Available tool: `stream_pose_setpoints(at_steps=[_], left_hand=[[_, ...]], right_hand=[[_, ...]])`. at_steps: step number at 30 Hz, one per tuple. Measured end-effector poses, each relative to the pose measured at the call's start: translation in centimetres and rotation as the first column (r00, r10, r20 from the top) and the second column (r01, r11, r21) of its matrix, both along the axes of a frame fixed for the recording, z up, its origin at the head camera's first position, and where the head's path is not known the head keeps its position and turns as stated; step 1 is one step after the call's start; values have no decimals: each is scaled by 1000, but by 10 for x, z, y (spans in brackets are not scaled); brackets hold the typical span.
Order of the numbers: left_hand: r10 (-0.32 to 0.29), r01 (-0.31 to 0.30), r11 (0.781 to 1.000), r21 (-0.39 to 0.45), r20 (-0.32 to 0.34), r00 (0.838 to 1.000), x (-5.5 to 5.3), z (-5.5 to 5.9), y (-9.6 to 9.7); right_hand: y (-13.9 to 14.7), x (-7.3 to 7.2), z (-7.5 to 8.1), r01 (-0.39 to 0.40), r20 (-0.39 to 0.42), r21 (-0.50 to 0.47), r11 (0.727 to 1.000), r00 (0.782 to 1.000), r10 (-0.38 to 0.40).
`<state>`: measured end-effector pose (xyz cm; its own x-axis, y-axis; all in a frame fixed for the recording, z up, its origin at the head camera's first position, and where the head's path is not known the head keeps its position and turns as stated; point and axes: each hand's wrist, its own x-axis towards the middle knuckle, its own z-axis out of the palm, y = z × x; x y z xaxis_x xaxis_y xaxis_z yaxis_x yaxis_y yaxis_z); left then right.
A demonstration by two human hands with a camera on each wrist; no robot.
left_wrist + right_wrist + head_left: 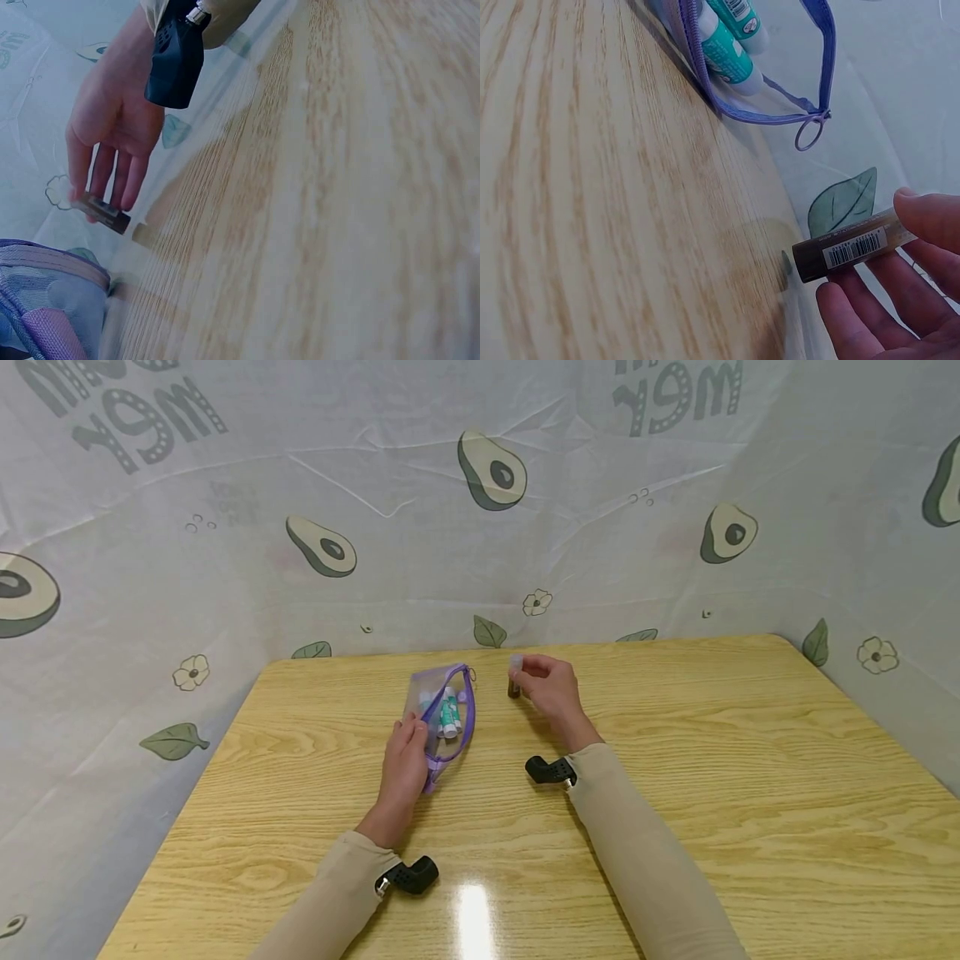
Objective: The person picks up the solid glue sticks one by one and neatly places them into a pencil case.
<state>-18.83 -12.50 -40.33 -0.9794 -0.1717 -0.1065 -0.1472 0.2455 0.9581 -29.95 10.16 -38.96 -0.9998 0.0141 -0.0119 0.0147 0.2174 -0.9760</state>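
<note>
My right hand [551, 685] pinches a slim brown tube with a clear, pale end, a lip balm by its look [851, 247]. A barcode shows on its side, and its dark end points down close over the wooden table. To the left, my left hand [407, 756] grips the near side of a mesh zip pouch [435, 681] with purple trim, thumb over its edge. The pouch mouth gapes toward the right. Inside lie several green-and-white tubes [449, 714] and a small purple item [462, 697]. Part of the left hand's fingers is hidden by the pouch.
The wooden table [712, 735] reaches back to a hanging cloth [420, 577] printed with avocados and leaves. Black wrist cameras [551, 770] are fixed at both sleeves. A purple ring pull [810, 135] hangs from the pouch zip.
</note>
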Motion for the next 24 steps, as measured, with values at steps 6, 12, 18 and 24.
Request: stream_pose_setpoints(at_steps=[6,12,18,24], left_hand=[[4,-4,1000,0,1,1000,0,0,0],[4,-4,1000,1,9,1000,0,0,1],[8,-8,1000,6,13,1000,0,0,1],[13,-14,1000,21,25,1000,0,1,2]], right_hand=[[-1,2,3,9,-9,-4,1000,1000,-9],[-2,2,5,6,-10,-26,1000,1000,-6],[-2,2,4,-2,-5,-65,998,1000,2],[-2,2,5,-15,-14,-106,994,1000,14]])
